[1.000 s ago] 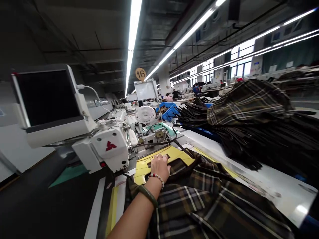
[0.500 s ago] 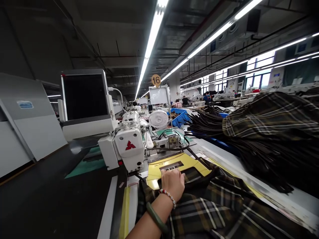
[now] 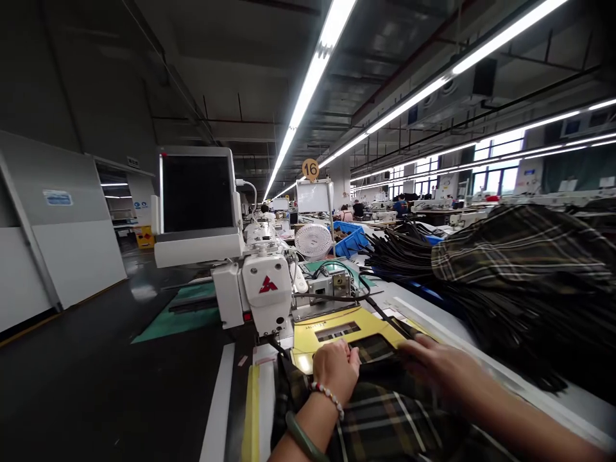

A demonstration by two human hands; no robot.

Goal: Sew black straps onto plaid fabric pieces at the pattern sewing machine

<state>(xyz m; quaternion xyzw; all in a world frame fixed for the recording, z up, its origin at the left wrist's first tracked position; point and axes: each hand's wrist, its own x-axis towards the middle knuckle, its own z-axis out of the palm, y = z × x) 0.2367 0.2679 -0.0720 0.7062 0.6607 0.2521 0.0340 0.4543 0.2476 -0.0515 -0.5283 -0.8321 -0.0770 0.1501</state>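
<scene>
My left hand, with a beaded bracelet and a green bangle at its wrist, rests on the front part of a yellow template plate. Its fingers are curled closed; what they grip, if anything, is hidden. Slightly blurred, my right hand reaches in from the right to the plate's right corner, fingers curled by a black strap. Dark plaid fabric lies under both hands and shows through the plate's window. Just beyond the plate stands the white head of a sewing machine.
A monitor stands at the left behind the machine head. On the right lie a heap of black straps and a plaid pile. Farther back are a small white fan and a blue crate. Several people sit far off.
My right hand has come into view from the right and reached the plate's right corner. My left hand stays on the plate. The view has turned slightly left.
</scene>
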